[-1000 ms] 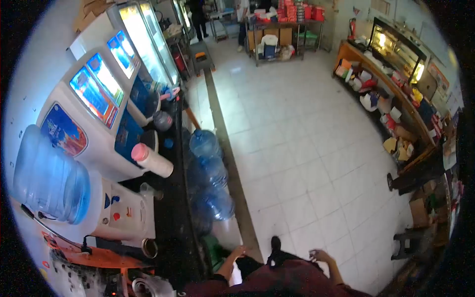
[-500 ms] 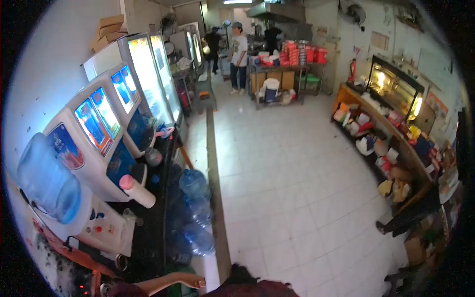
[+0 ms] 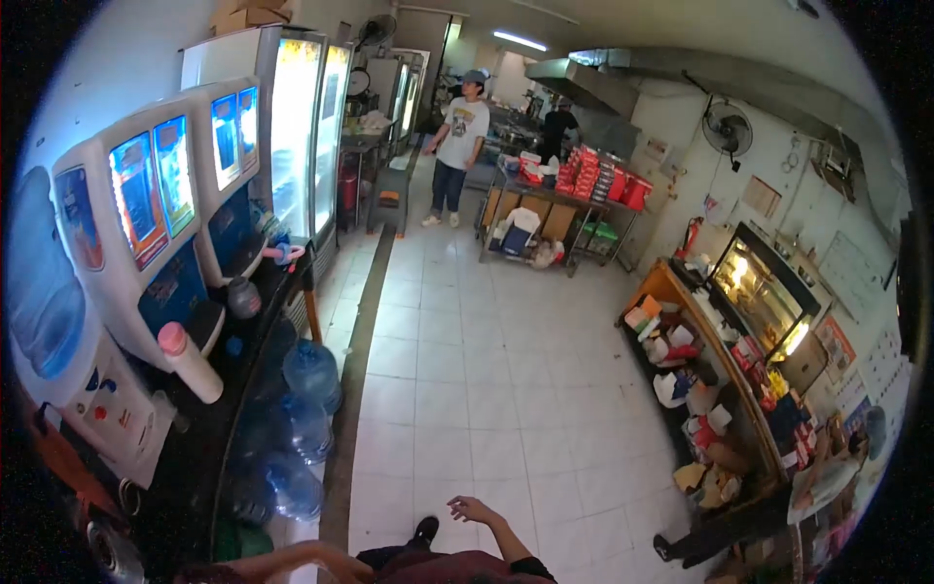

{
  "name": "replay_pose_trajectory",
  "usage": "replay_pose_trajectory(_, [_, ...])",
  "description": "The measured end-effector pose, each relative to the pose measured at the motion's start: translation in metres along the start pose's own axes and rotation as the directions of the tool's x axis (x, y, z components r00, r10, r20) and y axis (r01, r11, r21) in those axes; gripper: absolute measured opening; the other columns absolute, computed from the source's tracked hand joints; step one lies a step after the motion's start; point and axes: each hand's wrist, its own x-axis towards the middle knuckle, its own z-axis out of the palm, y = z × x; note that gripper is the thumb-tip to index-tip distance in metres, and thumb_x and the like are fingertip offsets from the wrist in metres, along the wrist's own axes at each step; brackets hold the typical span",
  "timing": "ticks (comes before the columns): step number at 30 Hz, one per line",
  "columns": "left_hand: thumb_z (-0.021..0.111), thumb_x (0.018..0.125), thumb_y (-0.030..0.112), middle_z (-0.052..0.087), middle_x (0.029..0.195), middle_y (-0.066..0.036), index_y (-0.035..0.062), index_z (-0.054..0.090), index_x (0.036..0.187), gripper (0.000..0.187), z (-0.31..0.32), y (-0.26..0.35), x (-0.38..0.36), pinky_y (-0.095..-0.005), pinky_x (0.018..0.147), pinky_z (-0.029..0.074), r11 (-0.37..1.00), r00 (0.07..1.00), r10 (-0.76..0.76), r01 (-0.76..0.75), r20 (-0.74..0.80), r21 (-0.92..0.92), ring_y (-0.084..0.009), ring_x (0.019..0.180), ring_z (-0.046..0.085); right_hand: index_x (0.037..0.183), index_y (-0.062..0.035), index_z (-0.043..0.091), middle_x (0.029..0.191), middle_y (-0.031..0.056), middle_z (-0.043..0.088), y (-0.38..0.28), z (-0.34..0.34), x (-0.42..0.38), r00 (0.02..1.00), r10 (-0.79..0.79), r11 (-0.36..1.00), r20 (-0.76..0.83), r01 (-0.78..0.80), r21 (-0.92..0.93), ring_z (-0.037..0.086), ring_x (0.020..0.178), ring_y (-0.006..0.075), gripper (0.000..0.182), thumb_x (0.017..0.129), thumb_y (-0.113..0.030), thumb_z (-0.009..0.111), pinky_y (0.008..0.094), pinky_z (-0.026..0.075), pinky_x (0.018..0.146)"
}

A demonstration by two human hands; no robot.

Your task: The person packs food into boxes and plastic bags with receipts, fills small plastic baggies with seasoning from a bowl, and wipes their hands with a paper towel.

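Note:
My right hand (image 3: 471, 508) is held out low over the tiled floor, fingers loosely spread with nothing in them. My left forearm (image 3: 277, 562) crosses the bottom edge in front of my maroon shirt; its fingers cannot be made out. To the left of that arm, the nearest things are blue water jugs (image 3: 294, 487) standing beside the dark counter (image 3: 199, 477). On this counter stand a white bottle with a pink lid (image 3: 192, 365) and a white water dispenser (image 3: 119, 419). One black shoe (image 3: 425, 530) shows beneath me.
Drink machines (image 3: 146, 234) and glass-door fridges (image 3: 297, 136) line the left wall. A person in a white shirt (image 3: 461, 136) stands ahead. Red boxes (image 3: 587, 175) fill a metal table. A wooden shelf counter (image 3: 715, 355) runs along the right, with another person (image 3: 817, 482) near it.
The view has tilted up and shifted right, and I stand nearer the floor's middle. My right hand has come into view. The person in white has turned and stands with arms apart from the body.

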Motion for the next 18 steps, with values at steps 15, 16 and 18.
replay_pose_trajectory(15, [0.055,0.073,0.016,0.058,0.069,-0.018,-0.0053,0.059,0.078,0.022,-0.228,0.098,0.120,-0.0400,0.060,0.040,0.893,0.985,0.148,-0.095,-0.088,0.440,-0.0248,0.062,0.051,0.099,-0.0015,0.055,0.081,0.0146,0.062,0.217,-0.191,-0.095,0.560,0.676,0.670,-0.479,-0.198,0.716,0.062,0.068,0.0230,0.019,0.083,-0.012,0.051,0.0320,0.051,0.053])
replay_pose_trajectory(16, [0.055,0.073,0.015,0.058,0.070,-0.018,-0.0052,0.058,0.079,0.022,-0.246,0.108,0.136,-0.0398,0.060,0.040,0.903,0.985,0.165,-0.134,-0.042,0.407,-0.0245,0.063,0.051,0.098,-0.0014,0.055,0.081,0.0146,0.062,0.220,-0.197,-0.096,0.558,0.686,0.659,-0.468,-0.203,0.724,0.062,0.068,0.0229,0.019,0.083,-0.013,0.051,0.0320,0.051,0.054])
replay_pose_trajectory(18, [0.055,0.073,0.015,0.058,0.070,-0.017,-0.0051,0.058,0.079,0.021,-0.278,0.130,0.170,-0.0395,0.060,0.040,0.909,0.983,0.182,-0.178,0.025,0.377,-0.0239,0.063,0.051,0.097,-0.0014,0.055,0.081,0.0146,0.062,0.222,-0.208,-0.094,0.562,0.695,0.643,-0.449,-0.208,0.737,0.062,0.067,0.0226,0.019,0.083,-0.014,0.050,0.0319,0.051,0.054])
